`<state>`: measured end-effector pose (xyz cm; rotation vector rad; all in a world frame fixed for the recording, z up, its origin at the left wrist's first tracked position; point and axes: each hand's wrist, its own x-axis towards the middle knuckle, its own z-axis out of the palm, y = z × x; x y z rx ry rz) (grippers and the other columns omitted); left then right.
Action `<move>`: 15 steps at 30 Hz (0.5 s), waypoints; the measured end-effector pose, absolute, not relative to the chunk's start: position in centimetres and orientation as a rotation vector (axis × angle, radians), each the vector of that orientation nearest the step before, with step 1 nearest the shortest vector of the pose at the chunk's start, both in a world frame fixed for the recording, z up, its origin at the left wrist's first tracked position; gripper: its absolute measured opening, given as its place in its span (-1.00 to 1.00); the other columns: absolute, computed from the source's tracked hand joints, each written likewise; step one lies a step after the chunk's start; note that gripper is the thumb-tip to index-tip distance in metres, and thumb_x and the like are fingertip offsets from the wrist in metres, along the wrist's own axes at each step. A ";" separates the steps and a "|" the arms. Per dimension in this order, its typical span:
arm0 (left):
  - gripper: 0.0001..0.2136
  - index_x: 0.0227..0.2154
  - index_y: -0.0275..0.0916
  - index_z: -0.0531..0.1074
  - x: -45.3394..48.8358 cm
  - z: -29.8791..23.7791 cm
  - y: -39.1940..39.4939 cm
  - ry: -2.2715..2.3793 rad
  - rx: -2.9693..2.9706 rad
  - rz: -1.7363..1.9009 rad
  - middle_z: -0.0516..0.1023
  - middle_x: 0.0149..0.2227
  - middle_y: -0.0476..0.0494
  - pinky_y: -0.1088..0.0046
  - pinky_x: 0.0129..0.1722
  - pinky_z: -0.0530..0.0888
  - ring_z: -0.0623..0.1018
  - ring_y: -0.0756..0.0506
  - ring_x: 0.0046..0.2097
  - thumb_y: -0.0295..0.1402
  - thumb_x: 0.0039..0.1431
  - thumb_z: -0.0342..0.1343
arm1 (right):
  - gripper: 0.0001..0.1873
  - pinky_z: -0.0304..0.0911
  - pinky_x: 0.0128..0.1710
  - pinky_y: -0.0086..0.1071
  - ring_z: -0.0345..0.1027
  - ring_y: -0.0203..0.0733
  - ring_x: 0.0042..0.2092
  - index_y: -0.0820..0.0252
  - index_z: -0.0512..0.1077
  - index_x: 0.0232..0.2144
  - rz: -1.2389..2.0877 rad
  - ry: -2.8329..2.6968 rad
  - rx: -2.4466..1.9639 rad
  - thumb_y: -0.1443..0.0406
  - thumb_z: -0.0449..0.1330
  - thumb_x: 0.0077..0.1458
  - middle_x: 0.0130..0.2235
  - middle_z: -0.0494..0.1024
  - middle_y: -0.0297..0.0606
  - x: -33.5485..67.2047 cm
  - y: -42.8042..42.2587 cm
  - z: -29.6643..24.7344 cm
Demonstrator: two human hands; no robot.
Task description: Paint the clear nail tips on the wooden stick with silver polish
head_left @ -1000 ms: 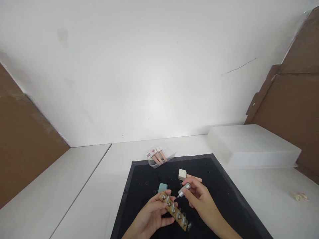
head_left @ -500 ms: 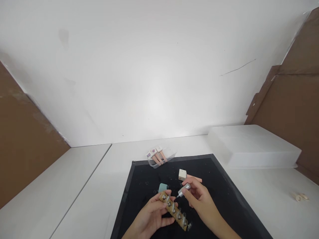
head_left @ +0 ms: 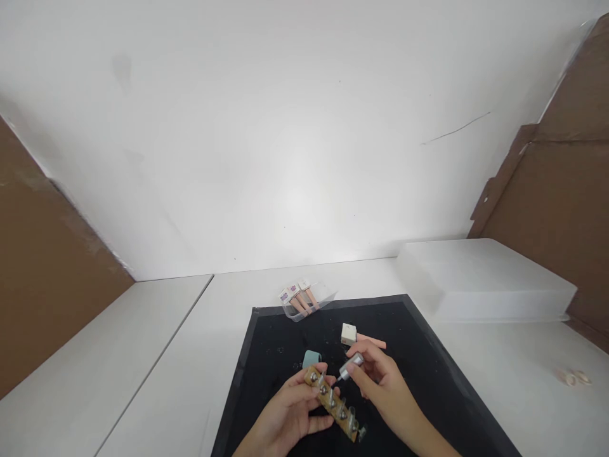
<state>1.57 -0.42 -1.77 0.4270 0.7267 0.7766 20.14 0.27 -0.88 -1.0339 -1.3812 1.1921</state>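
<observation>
My left hand grips a tan strip set with several shiny metal knobs, and clear nail tips stand along it. The strip slants down to the right. Between the thumb and fingers of my right hand is a small brush with a silver handle. Its thin dark tip points down-left at the strip's upper part; whether it touches a nail tip I cannot tell. Just behind the left fingertips sits a pale teal block-like piece. Beyond my right hand lies a white-ended bottle with a long pink cap.
A clear plastic tray at the back holds several pink-capped bottles. A black mat lies under the hands. A white box stands at the right, with small beige pieces nearer on the table.
The brush tip has shifted very slightly with the right hand, close to the strip. My left hand and the strip stay almost still.
</observation>
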 end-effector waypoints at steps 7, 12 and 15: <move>-0.70 -0.20 -0.24 0.40 1.5 -1.7 -0.5 0.727 0.422 0.772 0.50 -0.20 -0.15 0.26 -0.16 0.35 0.45 -0.12 -0.13 -0.54 -0.06 0.08 | -0.75 0.09 -0.64 -0.53 0.07 -0.37 -0.57 0.17 0.33 -0.40 1.226 -1.369 -0.993 0.10 0.16 0.01 -0.54 0.22 -0.43 20.2 0.2 -0.7; -0.72 -0.23 -0.23 0.41 1.8 -1.4 -0.5 0.748 0.412 0.773 0.51 -0.26 -0.11 0.27 -0.17 0.35 0.46 -0.07 -0.21 -0.55 -0.06 0.09 | -0.78 0.12 -0.59 -0.50 0.12 -0.34 -0.55 0.18 0.34 -0.40 1.235 -1.478 -1.009 0.13 0.15 0.03 -0.57 0.23 -0.44 20.1 -0.2 -0.2; -0.70 -0.21 -0.22 0.40 1.8 -1.5 -0.5 0.747 0.422 0.775 0.50 -0.21 -0.14 0.26 -0.15 0.34 0.45 -0.12 -0.14 -0.53 -0.08 0.10 | -0.77 0.10 -0.62 -0.51 0.10 -0.34 -0.55 0.17 0.33 -0.39 1.201 -1.448 -1.041 0.12 0.14 0.04 -0.56 0.21 -0.44 20.1 -0.1 -0.5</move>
